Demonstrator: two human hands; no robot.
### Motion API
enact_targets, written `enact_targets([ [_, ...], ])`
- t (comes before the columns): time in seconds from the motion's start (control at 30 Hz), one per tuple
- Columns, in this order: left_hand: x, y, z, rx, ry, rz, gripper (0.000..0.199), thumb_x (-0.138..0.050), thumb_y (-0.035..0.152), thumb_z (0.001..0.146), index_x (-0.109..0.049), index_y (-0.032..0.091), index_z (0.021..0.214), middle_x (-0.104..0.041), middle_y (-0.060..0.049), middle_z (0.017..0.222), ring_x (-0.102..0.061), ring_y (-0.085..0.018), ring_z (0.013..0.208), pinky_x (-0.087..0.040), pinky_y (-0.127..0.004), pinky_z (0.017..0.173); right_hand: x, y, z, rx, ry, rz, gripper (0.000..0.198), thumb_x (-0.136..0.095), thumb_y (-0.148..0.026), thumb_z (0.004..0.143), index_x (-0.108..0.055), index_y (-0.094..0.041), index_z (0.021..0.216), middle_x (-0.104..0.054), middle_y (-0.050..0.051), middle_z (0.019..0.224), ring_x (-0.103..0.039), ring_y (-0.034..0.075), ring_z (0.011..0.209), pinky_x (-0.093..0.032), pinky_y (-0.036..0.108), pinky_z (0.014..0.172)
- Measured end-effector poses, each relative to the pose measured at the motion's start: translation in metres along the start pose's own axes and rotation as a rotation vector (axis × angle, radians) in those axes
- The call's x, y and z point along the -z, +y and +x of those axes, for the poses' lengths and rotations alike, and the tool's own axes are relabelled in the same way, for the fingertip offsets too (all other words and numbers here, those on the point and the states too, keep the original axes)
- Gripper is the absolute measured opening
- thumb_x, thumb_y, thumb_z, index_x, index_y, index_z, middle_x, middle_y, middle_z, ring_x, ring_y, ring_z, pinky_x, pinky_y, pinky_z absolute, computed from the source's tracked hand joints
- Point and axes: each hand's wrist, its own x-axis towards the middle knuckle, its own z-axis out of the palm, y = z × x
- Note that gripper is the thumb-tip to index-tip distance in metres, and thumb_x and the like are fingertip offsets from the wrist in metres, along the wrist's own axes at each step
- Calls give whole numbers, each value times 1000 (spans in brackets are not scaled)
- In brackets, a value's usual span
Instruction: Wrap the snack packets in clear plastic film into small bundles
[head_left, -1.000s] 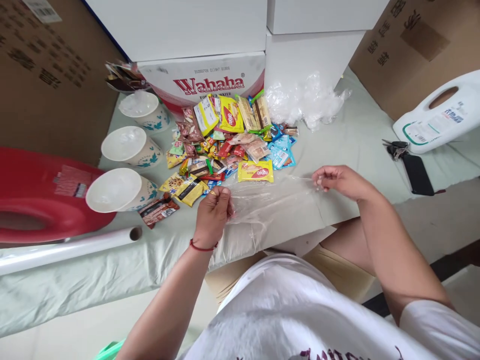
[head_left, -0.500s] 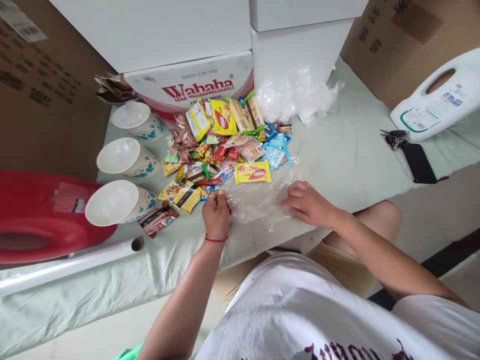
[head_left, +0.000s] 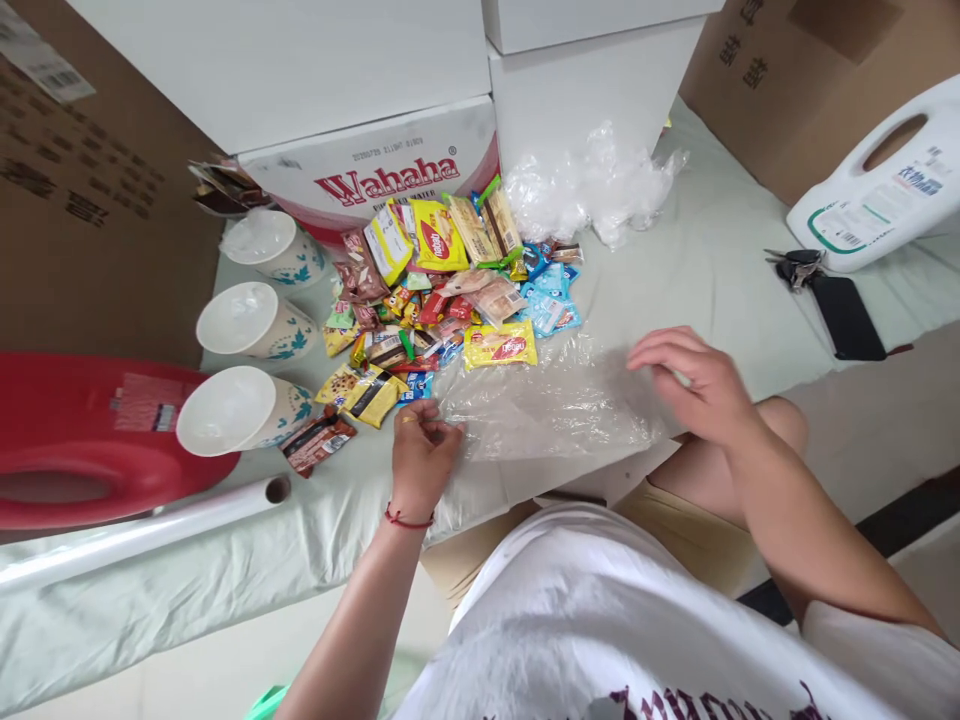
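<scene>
A clear, crinkled plastic sheet point(head_left: 555, 405) lies spread flat in front of me on the cloth; I cannot tell whether it is a bag. My left hand point(head_left: 424, 452), fingers curled, is closed on its left edge. At the sheet's right end is my right hand point(head_left: 697, 385), its fingers stretched out and thumb apart, with nothing seen in it. A yellow nabati wafer packet point(head_left: 500, 345) rests along the sheet's far edge. Behind it is a heap of small wrapped snacks point(head_left: 420, 300).
Three paper bowls point(head_left: 232, 412) stand at left, beside a red jug point(head_left: 82, 440) and a plastic film roll point(head_left: 150, 530). Crumpled clear plastic point(head_left: 589, 190) sits before white boxes point(head_left: 592, 100). At right are a white detergent bottle point(head_left: 877, 190), keys point(head_left: 796, 266) and a black phone point(head_left: 847, 318).
My right hand has moved right and lifted off the plastic, which now lies spread wider and flatter. My left hand has shifted slightly left and towards me.
</scene>
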Motion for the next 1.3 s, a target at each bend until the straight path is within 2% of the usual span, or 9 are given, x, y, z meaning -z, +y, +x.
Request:
enact_targets([
  [0.13,4,1,-3,-108,58,260,55,-77,34,72,-55,20,121,-52,-3,105,-58,-17,77,-56,-36,74,-59,-24,25,140,-424,27,23,-60,-14,92,-79,-23,102,-77,5,91,-69,23,90,-55,39,89],
  [0.23,7,2,-4,-153,34,388,51,-75,30,72,-59,19,119,-50,-3,99,-55,-18,74,-56,-42,79,-101,-48,20,445,-531,159,21,-74,-17,87,-80,-26,104,-78,5,111,-69,23,110,-53,40,101],
  [0.37,15,-1,-5,-141,-22,379,46,-74,32,73,-62,18,115,-52,-4,98,-56,-18,74,-54,-38,74,-106,-71,0,710,-653,391,25,-84,-27,83,-80,-30,108,-75,3,127,-66,21,125,-54,36,106],
  [0.47,28,0,2,-146,-5,284,37,-71,39,79,-63,20,110,-58,-3,97,-59,-17,75,-52,-34,72,-92,-62,-1,546,-672,477,27,-70,-32,97,-75,-31,124,-71,4,135,-66,19,127,-56,36,106],
  [0.6,62,13,40,-156,177,232,26,-58,45,92,-64,21,98,-66,-4,90,-62,-19,77,-51,-34,75,-98,-27,5,345,-394,307,31,-54,-25,105,-72,-25,130,-66,9,143,-61,23,134,-56,44,109],
  [0.73,105,32,112,-259,488,630,23,-53,36,93,-66,19,99,-69,-13,107,-63,-31,106,-49,-44,94,-127,2,-2,361,-254,113,28,-56,-21,103,-75,-22,124,-69,10,139,-59,30,136,-55,55,110],
  [0.93,131,47,199,49,178,1196,40,-54,25,89,-66,9,123,-68,-26,127,-58,-43,123,-46,-53,96,-136,5,-9,296,-239,81,30,-53,-18,102,-76,-20,122,-73,11,133,-63,27,128,-56,52,107],
  [1.1,137,69,193,-109,169,1247,35,-45,20,91,-68,11,115,-70,-27,121,-55,-43,126,-41,-56,100,-131,2,-8,275,-238,104,31,-51,-17,102,-75,-21,122,-74,9,131,-64,27,127,-56,51,106],
  [1.3,146,114,137,-678,348,894,26,-46,29,99,-65,17,112,-70,-17,103,-60,-37,112,-42,-54,96,-131,4,-8,260,-241,136,29,-52,-17,102,-75,-21,120,-74,9,129,-63,27,126,-56,52,106],
])
